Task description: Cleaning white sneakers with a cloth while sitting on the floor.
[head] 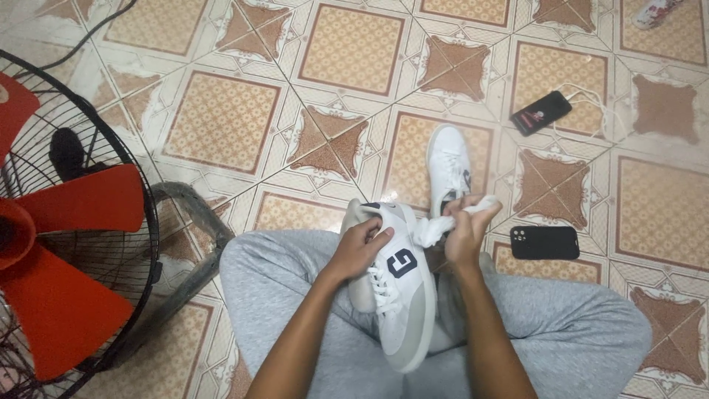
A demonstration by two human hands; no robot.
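Mid-wipe: left hand (360, 247) gripping white sneaker (399, 295) over the lap, right hand (464, 233) clenched on cloth (436, 225) at its heel (second sneaker (448, 166) waiting on floor, seemingly untouched).

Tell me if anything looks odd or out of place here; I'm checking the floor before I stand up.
Two phones lie loose on the tiled floor: a black phone beside the knee and a charging phone further off. Both could be stepped on.

White sneaker (399, 295) with dark emblem, tilted on its side over the lap, white cloth (450, 222) bunched at its heel
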